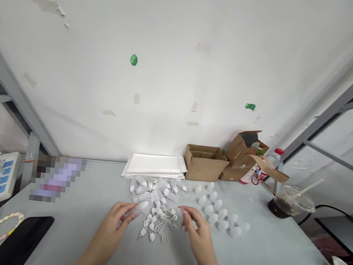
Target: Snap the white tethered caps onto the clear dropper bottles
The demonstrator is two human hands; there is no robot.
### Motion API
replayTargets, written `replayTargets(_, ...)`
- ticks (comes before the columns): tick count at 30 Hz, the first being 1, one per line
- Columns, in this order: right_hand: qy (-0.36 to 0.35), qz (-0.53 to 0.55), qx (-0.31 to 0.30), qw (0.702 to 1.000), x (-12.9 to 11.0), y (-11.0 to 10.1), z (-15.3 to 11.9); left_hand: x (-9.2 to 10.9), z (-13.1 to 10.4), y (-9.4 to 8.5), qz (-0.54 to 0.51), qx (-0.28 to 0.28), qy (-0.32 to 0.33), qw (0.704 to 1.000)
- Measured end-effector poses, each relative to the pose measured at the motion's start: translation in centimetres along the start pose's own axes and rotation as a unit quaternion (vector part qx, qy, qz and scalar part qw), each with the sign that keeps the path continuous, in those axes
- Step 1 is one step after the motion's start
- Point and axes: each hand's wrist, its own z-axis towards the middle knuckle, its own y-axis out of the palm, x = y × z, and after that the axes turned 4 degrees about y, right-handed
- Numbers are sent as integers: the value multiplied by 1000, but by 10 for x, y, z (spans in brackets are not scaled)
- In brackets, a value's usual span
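Two hands, left (118, 218) and right (195, 228), curl narrowly at either edge of a heap of small white caps (158, 224) mid-surface (88, 233), fingertips pinching single pieces, with standing bottles (218, 211) lined up just right, apparently for easy reach.

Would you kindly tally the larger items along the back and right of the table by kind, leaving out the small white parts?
Cardboard boxes: 2
Stack of white sheets: 1
Clear plastic cup with straw: 1
Red-capped bottle: 1
Total: 5
The small white parts by the left hand and right hand are too many to count surely.
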Motion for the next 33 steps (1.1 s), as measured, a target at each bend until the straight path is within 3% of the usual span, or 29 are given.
replayTargets(3,17,56,-96,994,-11,31,-1,16,-9,5,-77,-55,4,996)
replayTargets(7,-7,36,-78,996,-14,49,0,22,-17,16,-101,-104,-5,989)
replayTargets(14,-38,-29,-41,998,-10,41,-1,27,-20,20,-178,-187,-18,966)
replayTargets(19,-28,-33,-23,999,-8,35,-9,27,-15,22,-297,-261,-41,917)
replayTargets(24,26,54,-24,998,-4,26,-4,30,-11,14,-341,-336,-61,876)
replayTargets(26,38,84,-46,995,-3,21,0,29,-11,14,-309,-305,-62,899)
replayTargets(30,28,118,-61,991,-1,19,6,18,-10,22,-124,-96,21,987)
replayTargets(33,30,124,-67,990,-2,23,4,10,-11,26,-28,-21,147,989)
